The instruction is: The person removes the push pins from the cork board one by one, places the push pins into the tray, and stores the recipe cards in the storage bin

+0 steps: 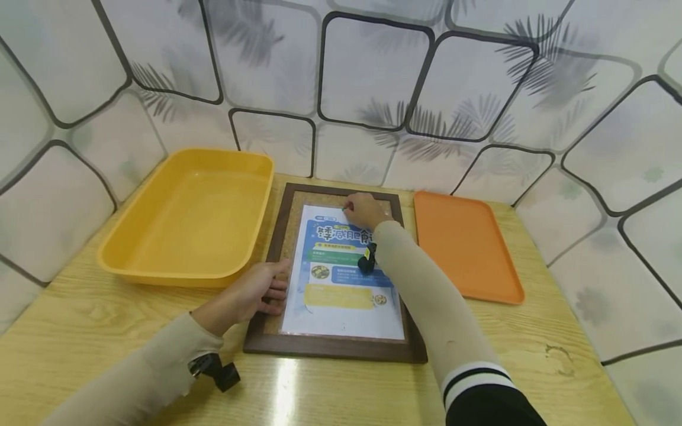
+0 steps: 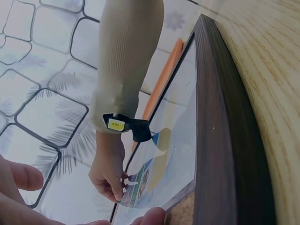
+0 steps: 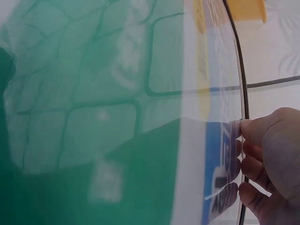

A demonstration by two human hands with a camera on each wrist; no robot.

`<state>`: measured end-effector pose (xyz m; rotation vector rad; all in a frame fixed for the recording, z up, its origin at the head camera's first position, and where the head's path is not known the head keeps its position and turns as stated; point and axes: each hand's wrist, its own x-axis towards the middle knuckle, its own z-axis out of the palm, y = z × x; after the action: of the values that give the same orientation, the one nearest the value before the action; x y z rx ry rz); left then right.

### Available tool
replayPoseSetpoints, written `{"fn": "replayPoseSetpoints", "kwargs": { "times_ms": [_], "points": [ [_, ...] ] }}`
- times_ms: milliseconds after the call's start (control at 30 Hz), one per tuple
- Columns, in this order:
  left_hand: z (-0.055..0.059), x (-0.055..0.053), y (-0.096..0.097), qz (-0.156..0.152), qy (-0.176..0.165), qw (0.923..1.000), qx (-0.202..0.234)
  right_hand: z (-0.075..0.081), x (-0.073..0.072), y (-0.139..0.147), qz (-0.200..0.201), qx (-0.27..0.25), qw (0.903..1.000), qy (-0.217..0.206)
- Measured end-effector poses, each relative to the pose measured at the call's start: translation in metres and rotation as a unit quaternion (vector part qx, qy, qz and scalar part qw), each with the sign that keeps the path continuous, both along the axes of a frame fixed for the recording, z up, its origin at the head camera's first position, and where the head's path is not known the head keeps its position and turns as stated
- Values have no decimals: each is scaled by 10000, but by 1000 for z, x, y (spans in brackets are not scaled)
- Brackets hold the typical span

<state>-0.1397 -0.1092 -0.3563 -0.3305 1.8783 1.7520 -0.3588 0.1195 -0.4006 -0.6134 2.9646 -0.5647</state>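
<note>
A laminated poster (image 1: 341, 322) with blue, green and yellow print lies on a brown-framed corkboard (image 1: 335, 349) on the table. My right hand (image 1: 366, 211) is at the poster's top edge, thumb and fingers pinching a small green pushpin (image 1: 344, 209) that they mostly hide. In the right wrist view, the right thumb (image 3: 255, 131) presses close at the poster's edge, fingers bent below it. My left hand (image 1: 261, 290) rests at the left side of the board, its fingers spread loosely over the frame and the poster's left edge.
A deep yellow tray (image 1: 186, 273) stands to the left, its near right corner close to the left hand. A flat orange tray (image 1: 463, 248) lies right of the board, beside the right forearm. A patterned wall covering (image 1: 373, 77) rises behind the table (image 1: 256, 390).
</note>
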Motion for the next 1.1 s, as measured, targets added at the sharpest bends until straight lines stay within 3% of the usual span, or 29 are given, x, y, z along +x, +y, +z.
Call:
{"fn": "replayPoseSetpoints", "kwargs": {
  "times_ms": [500, 833, 1100],
  "points": [
    [-1, 1, -1, 53, 22, 10000, 63, -3, -11, -4, -611, -249, 9970, -415],
    [-3, 2, -4, 20, 85, 9999, 125, 2, -13, -3, -1169, -585, 9849, -1137],
    [-3, 2, -5, 17, 86, 9998, 165, 1, -14, -7, -1450, -611, 9773, -1421]
  ]
}}
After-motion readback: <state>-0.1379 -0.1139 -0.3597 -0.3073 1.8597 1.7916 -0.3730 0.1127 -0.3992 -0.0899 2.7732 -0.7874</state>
